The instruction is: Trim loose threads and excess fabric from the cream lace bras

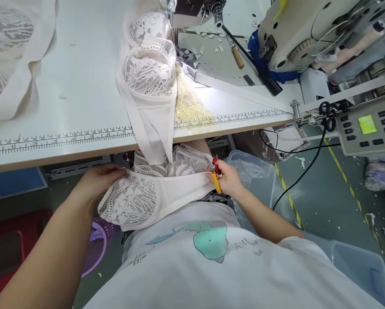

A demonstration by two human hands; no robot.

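A white lace bra point(132, 201) is stretched across my lap, below the table edge. My left hand point(107, 176) pinches the upper edge of its lace cup. At the other end, my right hand point(227, 178) is closed around small scissors point(216, 176) with yellow and red handles, and its fingers also grip the end of the bra's band. The scissors' blades point up and left, over the lace. Behind the held bra, more white lace pieces point(187, 161) lie on my lap. Another white lace bra point(149, 77) hangs over the table edge from beside the sewing machine.
A white table point(89, 77) carries a printed ruler along its front edge. The sewing machine point(295, 34) stands at the right, with a control panel point(369, 128). A clear plastic bin point(263, 176) and a purple basket point(97, 253) flank my lap. A red stool point(15, 240) is at left.
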